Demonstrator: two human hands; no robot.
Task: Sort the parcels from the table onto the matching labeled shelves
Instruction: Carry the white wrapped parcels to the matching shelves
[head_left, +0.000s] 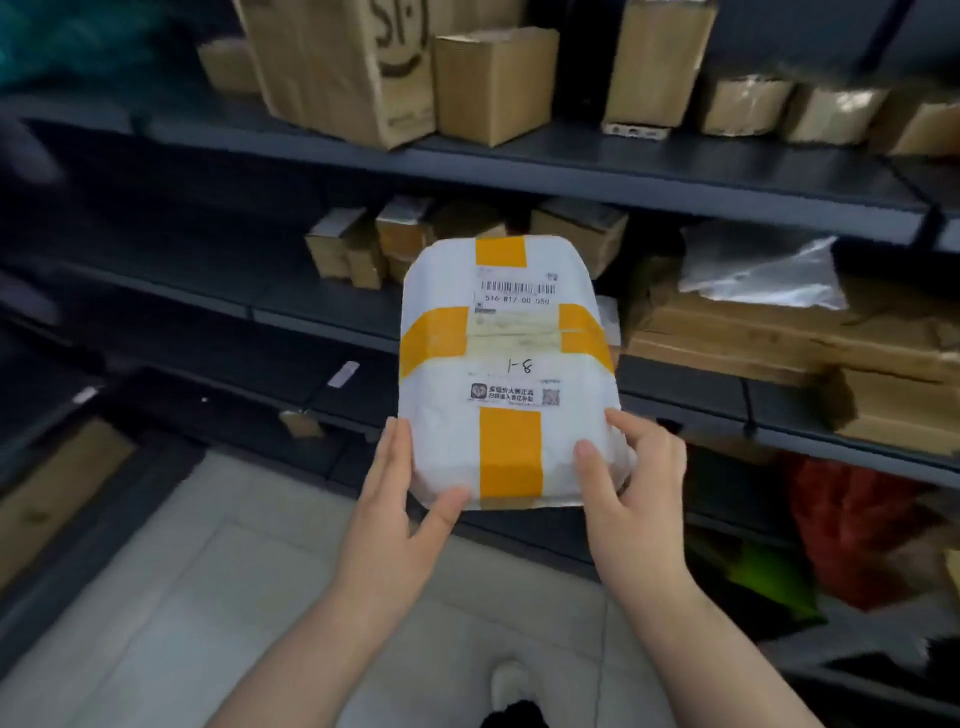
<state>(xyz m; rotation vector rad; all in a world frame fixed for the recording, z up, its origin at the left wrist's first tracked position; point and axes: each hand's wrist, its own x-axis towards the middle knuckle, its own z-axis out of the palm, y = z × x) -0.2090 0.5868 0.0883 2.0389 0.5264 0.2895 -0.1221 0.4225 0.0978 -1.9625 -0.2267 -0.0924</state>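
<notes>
- Holding the parcel (506, 364) by its near end, I have my left hand (395, 519) and right hand (636, 499) clamped on its two bottom corners, thumbs pressed on top.
- Its long axis runs straight away from my grip toward the shelves (571, 166), label facing me, "1-8" written just above my thumbs.
- Both hands sit equally near; neither leads.
- Beyond its far end lie boxes (358, 249); small tags (343, 374) sit left of my grip, unreadable.
- I judge finding the matching shelf comes next.
</notes>
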